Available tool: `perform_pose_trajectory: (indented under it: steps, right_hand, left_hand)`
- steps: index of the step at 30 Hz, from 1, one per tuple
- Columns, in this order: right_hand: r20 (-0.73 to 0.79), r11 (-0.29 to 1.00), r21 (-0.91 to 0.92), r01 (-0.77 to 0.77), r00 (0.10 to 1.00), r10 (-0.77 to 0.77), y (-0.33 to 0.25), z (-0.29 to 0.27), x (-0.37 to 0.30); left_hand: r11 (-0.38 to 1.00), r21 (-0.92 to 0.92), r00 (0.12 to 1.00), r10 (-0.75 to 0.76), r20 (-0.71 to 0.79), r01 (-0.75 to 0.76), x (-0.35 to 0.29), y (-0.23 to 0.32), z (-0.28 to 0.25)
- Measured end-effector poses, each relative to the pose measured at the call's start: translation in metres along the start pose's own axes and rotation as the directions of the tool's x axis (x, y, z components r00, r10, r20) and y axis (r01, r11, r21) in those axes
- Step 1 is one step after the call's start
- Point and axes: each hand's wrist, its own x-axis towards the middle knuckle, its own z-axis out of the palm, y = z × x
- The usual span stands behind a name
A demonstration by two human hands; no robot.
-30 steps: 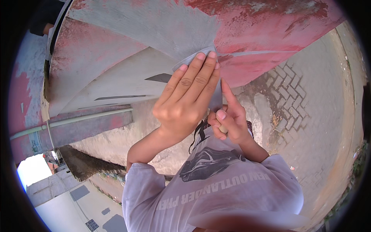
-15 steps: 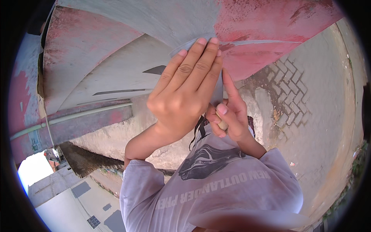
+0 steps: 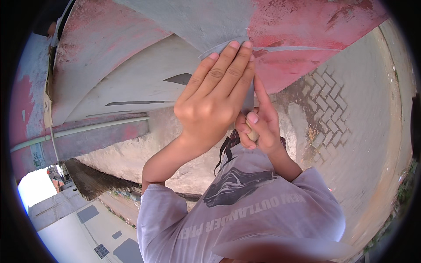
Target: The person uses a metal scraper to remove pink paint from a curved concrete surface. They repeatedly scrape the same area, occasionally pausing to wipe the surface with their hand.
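Observation:
My left hand (image 3: 215, 90) lies flat with its fingers stretched out over the wide grey blade (image 3: 250, 94) of what looks like a scraper. The blade's far edge meets a painted surface of grey, pink and red patches (image 3: 280, 28). Closed around the scraper's short tan handle (image 3: 251, 132) is my right hand (image 3: 265, 127), thumb on top and index finger straight along the side of the blade. Most of the blade is hidden beneath my left hand.
A pale, curved panel (image 3: 144, 65) with dark slits spreads to the left. Below it runs a light green pipe (image 3: 96, 128). Patterned paving (image 3: 326, 94) and grey ground lie to the right. At the upper left edge, a dark shape seems to be part of another person (image 3: 51, 30).
My left hand and the blade have shifted slightly to the right, staying against the surface. My right hand keeps its grip on the handle. The view has moved a little.

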Motion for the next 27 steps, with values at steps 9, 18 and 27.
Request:
perform_pose_trajectory:
  steps: [9, 18, 27]
  right_hand:
    - [-0.014, 0.998, -0.054, 0.028, 0.999, -0.029, 0.003, 0.0, -0.001]
    - [-0.112, 0.851, -0.479, -0.214, 0.977, 0.183, 0.007, -0.039, -0.058]
    - [-0.022, 0.234, -0.962, -0.14, 0.894, 0.447, 0.022, -0.016, -0.06]
  left_hand:
    - [1.0, -0.009, 1.0, -0.001, -0.027, 0.001, 0.0, -0.004, -0.001]
    - [0.712, -0.545, 0.822, -0.564, -0.07, 0.442, -0.138, 0.055, 0.015]
    - [-0.739, -0.446, 0.393, -0.263, 0.881, 0.505, -0.222, 0.078, 0.014]
